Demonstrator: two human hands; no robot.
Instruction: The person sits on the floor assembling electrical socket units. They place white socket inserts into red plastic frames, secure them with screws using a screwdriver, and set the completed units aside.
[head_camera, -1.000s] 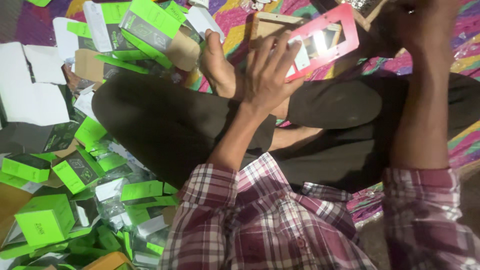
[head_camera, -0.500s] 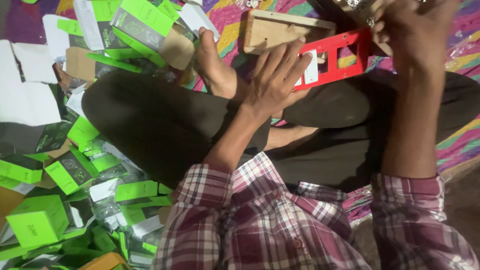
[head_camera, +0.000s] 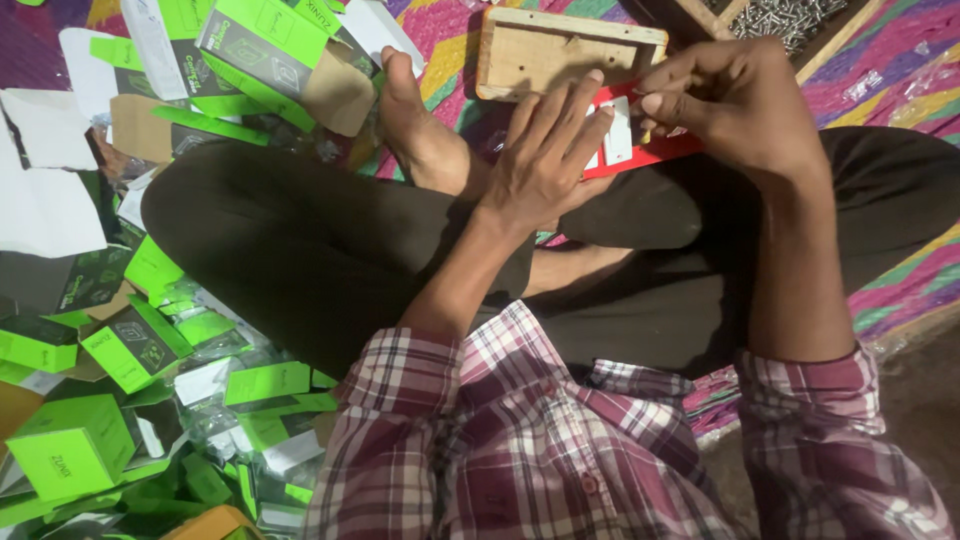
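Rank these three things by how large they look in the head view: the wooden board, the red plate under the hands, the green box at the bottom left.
1. wooden board, largest.
2. green box; it lies nearer the camera, so its rank against the board is unsure.
3. red plate, smallest, but the left hand and right hand cover much of it.

Left side: heaps of small green boxes (head_camera: 70, 455), some shut, some flattened, all over the floor
Top left: bigger green carton (head_camera: 262, 45) lying tilted, brown flap open
Mixed in: white card pieces (head_camera: 45, 205) and clear plastic bags (head_camera: 215, 420)
Underneath: bright striped mat (head_camera: 900, 75), pink, purple, yellow
Top right: pile of silver screws (head_camera: 790, 20) beside a wooden strip (head_camera: 835, 50)
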